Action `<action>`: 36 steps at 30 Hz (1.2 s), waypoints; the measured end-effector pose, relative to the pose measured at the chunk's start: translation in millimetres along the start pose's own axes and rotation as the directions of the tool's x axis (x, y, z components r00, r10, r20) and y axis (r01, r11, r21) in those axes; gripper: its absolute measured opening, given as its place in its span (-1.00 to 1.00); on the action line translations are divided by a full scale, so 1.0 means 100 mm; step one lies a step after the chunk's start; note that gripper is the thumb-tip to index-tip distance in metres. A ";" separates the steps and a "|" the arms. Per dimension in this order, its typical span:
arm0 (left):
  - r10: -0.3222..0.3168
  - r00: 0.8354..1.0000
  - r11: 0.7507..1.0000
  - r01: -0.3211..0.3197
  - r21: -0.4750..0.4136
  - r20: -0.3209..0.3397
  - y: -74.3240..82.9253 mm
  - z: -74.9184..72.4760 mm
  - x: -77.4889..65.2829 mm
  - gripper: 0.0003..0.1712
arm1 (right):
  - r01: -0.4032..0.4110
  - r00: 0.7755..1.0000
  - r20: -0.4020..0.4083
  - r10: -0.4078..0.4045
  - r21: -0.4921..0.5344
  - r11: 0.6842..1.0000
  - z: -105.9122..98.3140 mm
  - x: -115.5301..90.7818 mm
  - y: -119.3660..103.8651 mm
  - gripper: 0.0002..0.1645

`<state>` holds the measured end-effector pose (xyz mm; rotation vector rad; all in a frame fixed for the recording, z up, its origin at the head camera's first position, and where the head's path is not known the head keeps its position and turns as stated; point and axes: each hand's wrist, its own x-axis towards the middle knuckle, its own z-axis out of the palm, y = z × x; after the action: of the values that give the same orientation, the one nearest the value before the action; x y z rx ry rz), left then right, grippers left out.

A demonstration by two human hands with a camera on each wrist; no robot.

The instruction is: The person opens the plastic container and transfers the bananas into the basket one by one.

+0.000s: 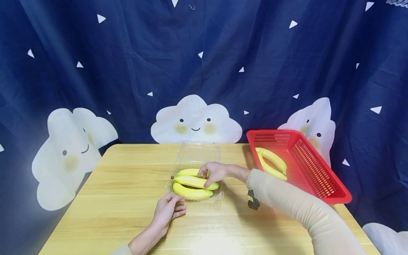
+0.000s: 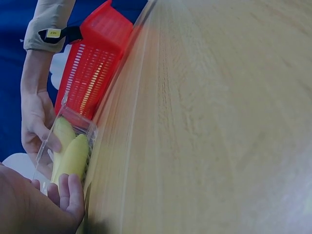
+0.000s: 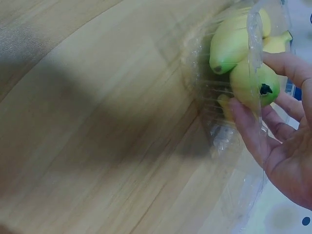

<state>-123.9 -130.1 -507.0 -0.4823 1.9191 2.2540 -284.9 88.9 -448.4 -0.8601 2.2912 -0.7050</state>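
A clear plastic clamshell box [image 1: 198,153] lies on the table with its lid folded back. Inside it are a front banana [image 1: 192,193], a middle banana [image 1: 191,181] and a back banana [image 1: 187,172]. My right hand [image 1: 216,171] reaches in from the right, its thumb and fingers around the middle banana near the tip; the right wrist view shows this grip on the banana's dark-ended tip [image 3: 265,88]. At the box's front left corner, my left hand [image 1: 168,209] pinches the rim between thumb and forefinger, close to the front banana's end.
A red plastic basket [image 1: 342,197] stands at the table's right side, tilted in view, with yellow bananas [image 1: 275,159] inside it. The wooden table [image 1: 127,177] ends at a dark blue curtain [image 1: 134,71] with cloud prints. A black wrist strap [image 1: 253,200] is on my right arm.
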 end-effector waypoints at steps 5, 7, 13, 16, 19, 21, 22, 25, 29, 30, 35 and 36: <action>-0.006 1.000 1.000 0.006 0.010 -0.011 0.01 0.01 -0.01 -0.85 | 0.018 1.000 -0.002 -0.018 -0.021 1.000 -0.01 0.00 0.02 -0.36; -0.006 1.000 1.000 0.006 0.011 -0.010 0.02 0.01 -0.02 -0.85 | 0.031 1.000 0.000 -0.031 -0.032 0.999 -0.01 0.01 0.02 -0.38; -0.005 1.000 1.000 0.006 0.016 -0.012 0.03 0.01 -0.02 -0.85 | 0.048 0.999 0.016 -0.048 -0.014 0.999 -0.03 0.01 0.02 -0.41; -0.005 1.000 1.000 0.005 0.014 -0.008 0.03 0.01 -0.03 -0.84 | 0.054 0.998 0.027 -0.055 0.015 0.998 -0.03 0.00 0.02 -0.42; -0.009 1.000 1.000 0.009 0.013 -0.006 0.03 0.01 -0.04 -0.84 | 0.061 0.997 0.034 -0.062 0.040 0.997 -0.03 -0.01 0.03 -0.42; -0.010 1.000 1.000 0.010 0.011 -0.014 0.03 0.01 -0.04 -0.84 | 0.065 0.997 0.034 -0.067 0.046 0.997 -0.03 -0.01 0.04 -0.42; -0.011 1.000 1.000 0.012 0.011 -0.019 0.02 0.02 -0.03 -0.84 | 0.065 0.997 0.035 -0.067 0.047 0.997 -0.03 -0.01 0.05 -0.42; -0.007 1.000 1.000 0.007 0.007 -0.029 0.00 0.02 -0.01 -0.83 | 0.067 0.997 0.033 -0.069 0.055 0.996 -0.03 -0.01 0.05 -0.42; -0.004 1.000 1.000 0.004 0.004 -0.029 -0.01 0.02 -0.02 -0.83 | 0.069 0.997 0.036 -0.071 0.066 0.995 -0.03 -0.02 0.05 -0.42; -0.004 1.000 1.000 0.004 0.004 -0.028 -0.01 0.02 -0.02 -0.83 | 0.069 0.997 0.039 -0.072 0.066 0.995 -0.04 -0.02 0.05 -0.42; -0.002 1.000 1.000 0.002 0.004 -0.029 -0.01 0.02 -0.01 -0.84 | 0.071 0.996 0.046 -0.074 0.064 0.995 -0.04 -0.01 0.07 -0.43; -0.002 1.000 1.000 0.002 0.004 -0.029 -0.02 0.02 -0.01 -0.84 | 0.070 0.996 0.047 -0.073 0.062 0.996 -0.04 -0.01 0.07 -0.43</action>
<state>-122.6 -127.4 -507.7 -0.5190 1.9361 2.2538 -290.0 95.4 -450.2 -0.9249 2.1935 -0.7721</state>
